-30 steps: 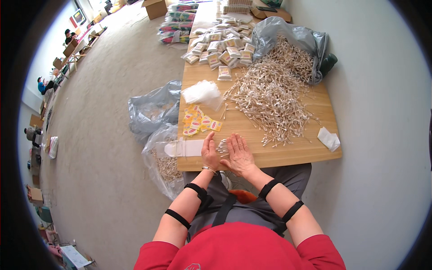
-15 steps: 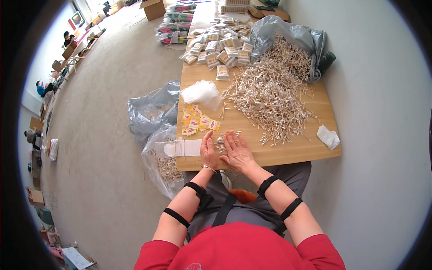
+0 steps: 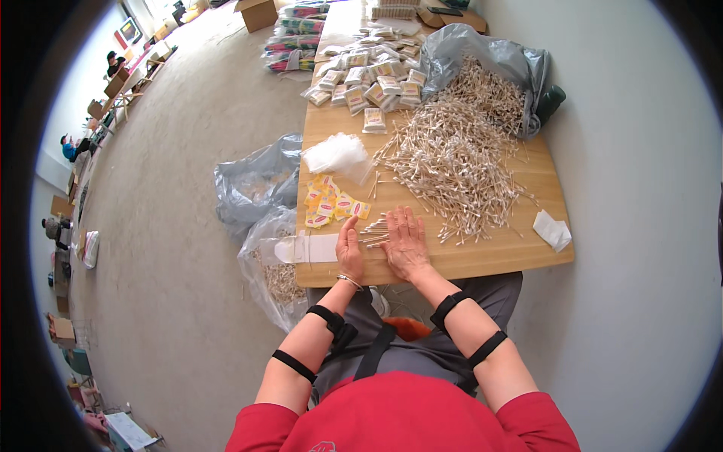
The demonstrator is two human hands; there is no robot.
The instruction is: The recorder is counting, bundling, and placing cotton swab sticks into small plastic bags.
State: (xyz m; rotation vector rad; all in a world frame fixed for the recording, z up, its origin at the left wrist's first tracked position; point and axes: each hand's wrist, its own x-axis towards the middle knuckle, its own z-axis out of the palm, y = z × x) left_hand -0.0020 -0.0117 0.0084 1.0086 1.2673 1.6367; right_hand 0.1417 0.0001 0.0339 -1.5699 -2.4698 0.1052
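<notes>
A small bunch of cotton swabs [image 3: 374, 230] lies sideways on the wooden table [image 3: 497, 256], between my two hands. My left hand [image 3: 349, 252] stands on its edge at the left ends of the swabs, fingers straight and palm turned inward. Flat over their right ends rests my right hand [image 3: 407, 242], its fingers stretched out. A white strip with a clear plastic piece [image 3: 320, 248] lies left of my left hand, reaching the table's edge. Just beyond it are yellow and white printed cards [image 3: 330, 205]. A big heap of loose swabs [image 3: 456, 169] spreads to the right.
Clear small bags [image 3: 336, 154] lie beyond the cards, with many filled packets [image 3: 369, 75] farther back. A grey plastic bag [image 3: 527, 71] spills the heap near the wall. White paper [image 3: 552, 230] lies at the right. Plastic sacks [image 3: 260, 181] stand left of the table.
My right hand has shifted a little right and away from me, its fingers slightly more spread. More of the swabs shows between the hands. My left hand has hardly moved.
</notes>
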